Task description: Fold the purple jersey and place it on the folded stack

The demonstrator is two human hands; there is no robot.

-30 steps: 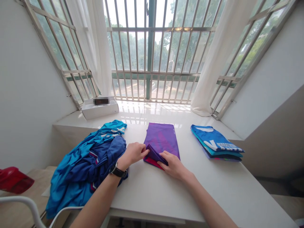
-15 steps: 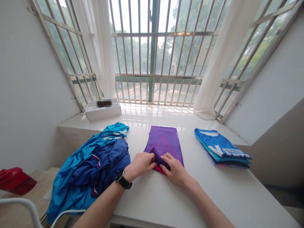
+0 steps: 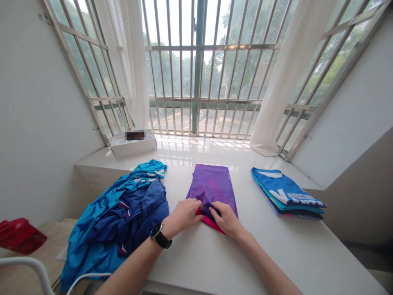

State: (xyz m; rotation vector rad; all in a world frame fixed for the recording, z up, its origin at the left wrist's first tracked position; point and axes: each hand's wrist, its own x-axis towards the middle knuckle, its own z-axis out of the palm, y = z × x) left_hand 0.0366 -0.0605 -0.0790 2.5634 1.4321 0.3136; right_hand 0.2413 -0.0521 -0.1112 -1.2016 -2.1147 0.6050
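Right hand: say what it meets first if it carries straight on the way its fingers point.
The folded purple garment: the fingers of the right hand rest on its fold, so nothing seems to lie between them, though depth is hard to judge from this view.

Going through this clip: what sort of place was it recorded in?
Probably a room in a home or apartment. Sheer white curtains frame a barred bay window, and a folded stack of blue shirts and a heap of blue clothing lie on a white table, which suggests domestic laundry space.
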